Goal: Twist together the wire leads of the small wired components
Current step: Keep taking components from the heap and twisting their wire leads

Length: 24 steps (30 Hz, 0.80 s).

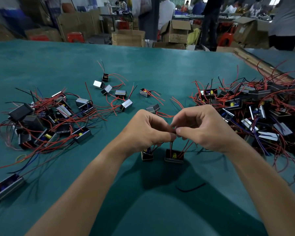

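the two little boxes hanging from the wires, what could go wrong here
1. Both components, left and right, seem to dangle by thin red leads; their weight may strain the pinched joint.
2. The left hand and right hand hide the twist, so it may be loose.
3. Loose wires from the right pile could snag.

Cardboard boxes (some open) beyond the green table.

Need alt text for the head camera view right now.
Both hands, left hand and right hand, pinch red wires together above two small black components hanging over a green table. Tangled piles of similar components lie on both sides.
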Each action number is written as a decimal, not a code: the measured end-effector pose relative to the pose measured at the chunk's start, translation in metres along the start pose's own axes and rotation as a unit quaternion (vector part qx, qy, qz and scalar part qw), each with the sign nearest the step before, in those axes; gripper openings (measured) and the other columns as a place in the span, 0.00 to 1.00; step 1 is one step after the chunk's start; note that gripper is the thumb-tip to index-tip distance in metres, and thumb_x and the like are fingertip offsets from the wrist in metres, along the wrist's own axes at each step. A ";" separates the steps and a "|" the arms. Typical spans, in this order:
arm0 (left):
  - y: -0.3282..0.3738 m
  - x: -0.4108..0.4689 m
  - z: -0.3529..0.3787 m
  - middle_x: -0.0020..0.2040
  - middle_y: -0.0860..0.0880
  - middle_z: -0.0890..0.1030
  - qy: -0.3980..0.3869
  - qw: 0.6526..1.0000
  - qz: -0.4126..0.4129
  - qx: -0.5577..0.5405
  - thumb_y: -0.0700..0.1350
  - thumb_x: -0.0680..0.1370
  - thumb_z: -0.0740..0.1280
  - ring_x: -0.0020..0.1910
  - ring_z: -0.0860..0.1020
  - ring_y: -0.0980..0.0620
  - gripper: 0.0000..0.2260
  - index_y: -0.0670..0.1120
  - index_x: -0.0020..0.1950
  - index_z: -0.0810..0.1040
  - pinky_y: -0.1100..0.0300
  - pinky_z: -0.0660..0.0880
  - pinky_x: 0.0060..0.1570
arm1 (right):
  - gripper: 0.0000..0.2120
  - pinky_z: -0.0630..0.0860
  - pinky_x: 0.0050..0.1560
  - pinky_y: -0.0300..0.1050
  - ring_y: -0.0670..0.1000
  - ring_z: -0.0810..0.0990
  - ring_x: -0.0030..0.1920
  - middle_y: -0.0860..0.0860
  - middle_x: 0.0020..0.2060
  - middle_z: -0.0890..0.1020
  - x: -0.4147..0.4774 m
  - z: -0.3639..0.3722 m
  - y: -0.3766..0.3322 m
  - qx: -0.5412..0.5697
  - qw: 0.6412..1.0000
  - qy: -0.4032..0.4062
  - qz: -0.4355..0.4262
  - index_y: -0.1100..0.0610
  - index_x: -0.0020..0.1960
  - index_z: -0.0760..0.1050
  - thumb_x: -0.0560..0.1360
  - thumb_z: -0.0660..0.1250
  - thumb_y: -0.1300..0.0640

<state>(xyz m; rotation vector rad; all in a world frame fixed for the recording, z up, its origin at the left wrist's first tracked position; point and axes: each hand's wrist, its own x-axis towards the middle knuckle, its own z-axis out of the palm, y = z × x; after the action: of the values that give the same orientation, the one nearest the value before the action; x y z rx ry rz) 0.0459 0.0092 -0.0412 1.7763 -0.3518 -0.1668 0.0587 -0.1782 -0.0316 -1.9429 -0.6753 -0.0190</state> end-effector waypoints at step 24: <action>0.002 0.002 -0.011 0.29 0.50 0.80 0.065 0.997 0.037 0.029 0.37 0.75 0.71 0.24 0.72 0.57 0.08 0.44 0.36 0.82 0.66 0.70 0.26 | 0.50 0.75 0.50 0.38 0.37 0.77 0.46 0.36 0.44 0.80 -0.003 0.010 0.011 -0.208 0.963 -0.136 0.103 0.37 0.73 0.53 0.61 0.79 0.43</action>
<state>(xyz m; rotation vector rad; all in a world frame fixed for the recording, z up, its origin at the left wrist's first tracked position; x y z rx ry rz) 0.0506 0.0181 -0.0368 1.8187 -0.3300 0.0116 0.0586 -0.1743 -0.0468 -2.4439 -0.6823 0.2601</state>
